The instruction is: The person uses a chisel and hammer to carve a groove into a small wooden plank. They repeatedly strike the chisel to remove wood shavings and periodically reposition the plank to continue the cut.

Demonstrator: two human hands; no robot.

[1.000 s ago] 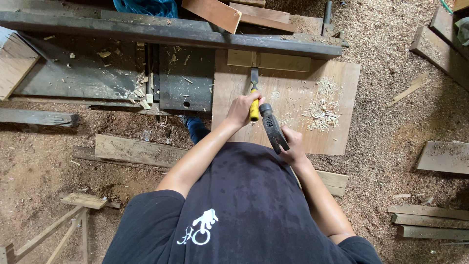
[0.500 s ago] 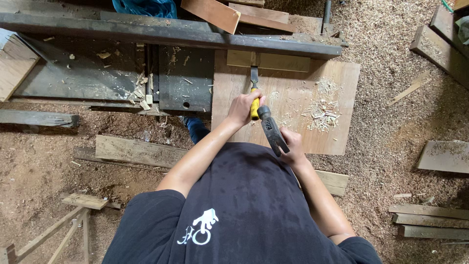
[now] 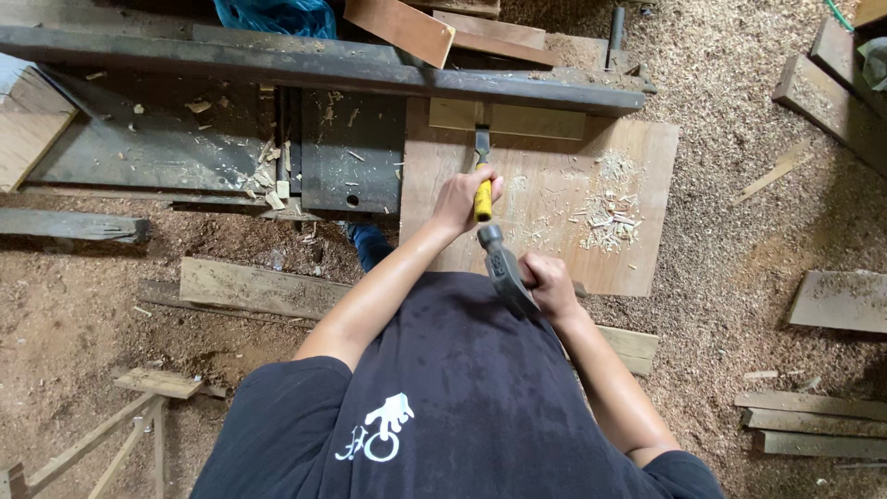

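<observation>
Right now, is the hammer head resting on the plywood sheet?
No: the hammer, held in the right hand, has its head raised just behind the yellow-handled chisel gripped by the left hand, above the plywood sheet.

The chisel [image 3: 481, 176] carries a bright yellow plastic handle and a dark steel blade. The hammer [image 3: 504, 268] is dark grey metal with a dull sheen. The flat plywood panel [image 3: 545, 199] is pale reddish-tan, strewn with cream-coloured wood chips [image 3: 605, 212]. The strip of wood [image 3: 508, 118] at the blade tip is a yellower light tan. The long steel beam [image 3: 323, 66] is dark grey-black. The person's T-shirt [image 3: 453, 407] is black with a white printed emblem. A crumpled plastic sheet [image 3: 277, 16] is vivid blue. The sawdust floor [image 3: 739, 139] is mottled beige-brown.
</observation>
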